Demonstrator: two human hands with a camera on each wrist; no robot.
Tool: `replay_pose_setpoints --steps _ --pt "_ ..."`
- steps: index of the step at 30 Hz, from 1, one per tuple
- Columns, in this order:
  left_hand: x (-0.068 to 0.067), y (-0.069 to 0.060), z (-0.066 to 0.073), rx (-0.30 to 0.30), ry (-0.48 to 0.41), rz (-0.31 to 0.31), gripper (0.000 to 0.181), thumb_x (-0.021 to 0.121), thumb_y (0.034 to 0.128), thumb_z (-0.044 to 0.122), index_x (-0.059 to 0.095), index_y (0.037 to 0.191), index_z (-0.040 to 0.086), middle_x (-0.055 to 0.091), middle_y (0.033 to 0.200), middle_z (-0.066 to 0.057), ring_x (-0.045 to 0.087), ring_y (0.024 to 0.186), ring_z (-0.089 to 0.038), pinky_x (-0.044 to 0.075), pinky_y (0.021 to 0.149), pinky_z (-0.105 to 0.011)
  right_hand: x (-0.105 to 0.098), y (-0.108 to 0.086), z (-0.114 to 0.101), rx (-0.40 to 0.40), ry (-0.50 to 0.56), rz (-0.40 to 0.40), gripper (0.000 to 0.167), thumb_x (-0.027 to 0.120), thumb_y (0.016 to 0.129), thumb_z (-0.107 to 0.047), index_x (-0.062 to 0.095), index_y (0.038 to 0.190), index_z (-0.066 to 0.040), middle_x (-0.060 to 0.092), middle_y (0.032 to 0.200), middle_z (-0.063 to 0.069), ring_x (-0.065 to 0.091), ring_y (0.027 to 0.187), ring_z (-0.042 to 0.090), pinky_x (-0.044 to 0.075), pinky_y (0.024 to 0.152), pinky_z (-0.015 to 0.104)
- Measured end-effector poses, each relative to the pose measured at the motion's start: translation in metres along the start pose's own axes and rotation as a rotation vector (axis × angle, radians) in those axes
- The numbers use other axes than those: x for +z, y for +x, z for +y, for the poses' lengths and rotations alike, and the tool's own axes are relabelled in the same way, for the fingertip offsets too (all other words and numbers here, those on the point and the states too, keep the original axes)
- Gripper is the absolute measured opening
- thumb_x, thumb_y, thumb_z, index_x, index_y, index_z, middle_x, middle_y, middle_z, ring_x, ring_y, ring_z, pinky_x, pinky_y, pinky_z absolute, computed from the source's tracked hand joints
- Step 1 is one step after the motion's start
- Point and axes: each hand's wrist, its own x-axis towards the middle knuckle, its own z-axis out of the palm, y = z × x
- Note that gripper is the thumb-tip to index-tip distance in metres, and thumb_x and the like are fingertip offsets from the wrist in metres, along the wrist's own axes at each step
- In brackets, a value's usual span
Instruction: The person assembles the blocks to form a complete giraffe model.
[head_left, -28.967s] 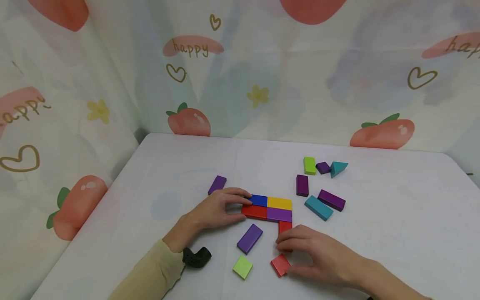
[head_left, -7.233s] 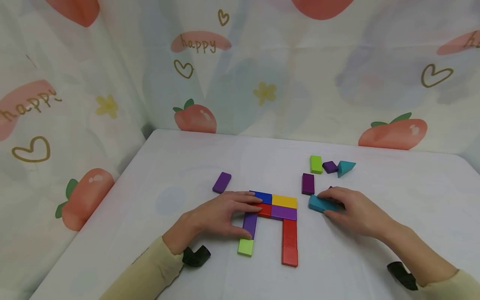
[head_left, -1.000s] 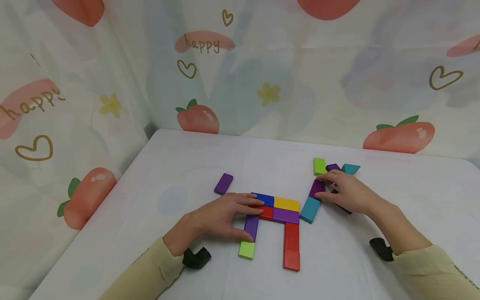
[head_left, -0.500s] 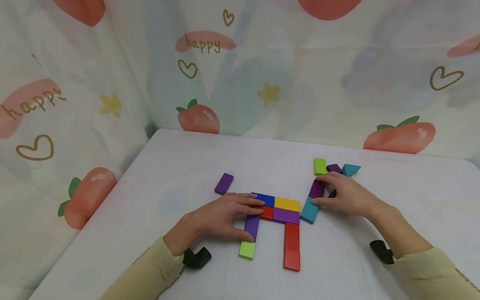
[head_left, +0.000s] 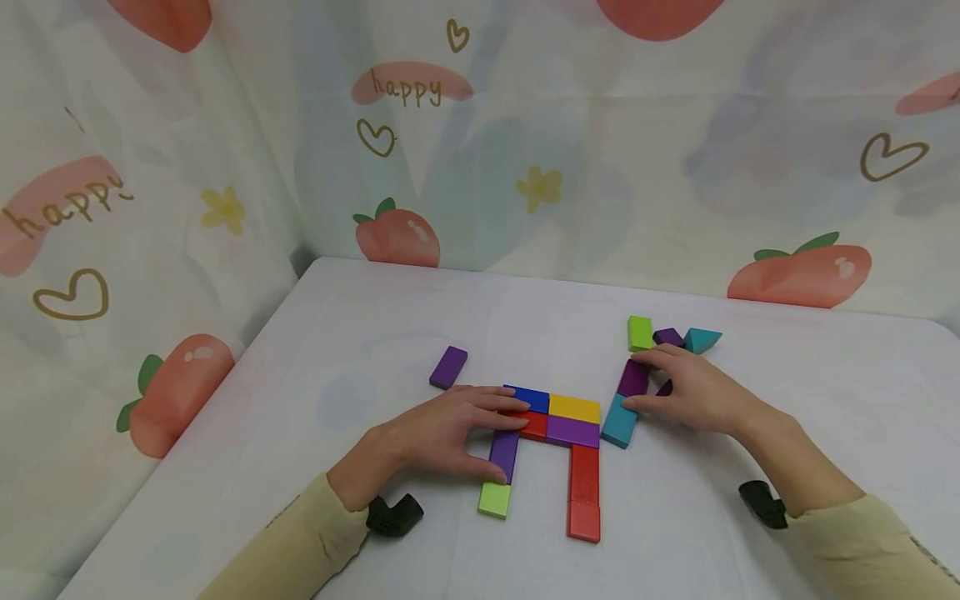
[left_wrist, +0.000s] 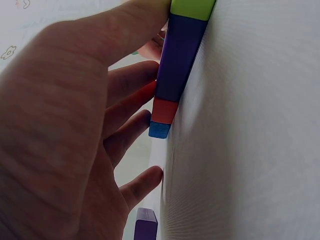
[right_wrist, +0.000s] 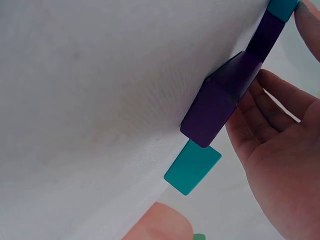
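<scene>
My left hand point(head_left: 442, 429) rests its fingers on a blue block point(head_left: 532, 399) and a red block point(head_left: 534, 427); its thumb touches a violet block point(head_left: 503, 452) above a lime block point(head_left: 493, 501). Yellow point(head_left: 573, 408) and violet blocks complete the two rows, and two red blocks point(head_left: 584, 475) run down from the right end. On the right, a teal block point(head_left: 619, 422) and a dark purple block point(head_left: 633, 377) slant upward end to end. My right hand point(head_left: 701, 387) touches the purple block's far end with its fingertips and the teal block with its thumb.
Another dark purple block point(right_wrist: 210, 112) lies partly hidden under my right hand. Behind it sit a lime block point(head_left: 640, 333), a small purple piece point(head_left: 667, 337) and a teal triangular block point(head_left: 702, 339). A lone purple block point(head_left: 448, 367) lies beyond my left hand.
The violet, lime and red leg blocks were lined up below the rows. The teal and dark purple blocks were turned into a slanted line. Lately, my right thumb shifted from purple to teal.
</scene>
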Motion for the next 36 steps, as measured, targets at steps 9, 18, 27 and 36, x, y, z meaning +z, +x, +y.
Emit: replay_pose_setpoints --steps 9,18,27,36 --pt "-0.0004 0.0002 0.0006 0.003 -0.001 0.0 0.071 0.076 0.0872 0.049 0.054 0.148 0.022 0.04 0.157 0.009 0.026 0.149 -0.013 0.026 0.119 -0.04 0.0006 -0.0006 0.0001 -0.002 -0.001 -0.001 0.079 0.081 0.084 -0.045 0.054 0.14 0.005 0.047 0.137 0.032 0.046 0.123 0.051 0.056 0.085 0.058" --pt "-0.0011 0.0002 0.0012 -0.009 0.005 -0.008 0.071 0.075 0.0878 0.05 0.053 0.149 0.022 0.04 0.157 0.01 0.025 0.149 -0.013 0.026 0.119 -0.041 0.0014 -0.0008 0.0007 0.007 -0.006 0.001 0.081 0.081 0.084 -0.046 0.053 0.139 0.007 0.047 0.136 0.033 0.046 0.121 0.052 0.056 0.083 0.058" --pt "-0.0013 0.0003 0.0015 -0.006 0.001 -0.007 0.071 0.076 0.0878 0.049 0.053 0.149 0.021 0.04 0.157 0.01 0.024 0.149 -0.012 0.025 0.119 -0.041 0.0007 -0.0027 -0.0018 0.003 -0.015 0.005 0.08 0.08 0.085 -0.045 0.053 0.139 0.007 0.049 0.135 0.032 0.047 0.121 0.051 0.055 0.086 0.059" --pt "-0.0004 0.001 -0.0001 -0.003 -0.003 -0.01 0.072 0.075 0.0879 0.05 0.052 0.15 0.021 0.039 0.158 0.009 0.025 0.149 -0.013 0.026 0.119 -0.041 0.0021 -0.0041 -0.0044 0.009 -0.019 0.01 0.077 0.079 0.086 -0.043 0.054 0.139 0.007 0.048 0.136 0.033 0.046 0.123 0.052 0.054 0.087 0.059"
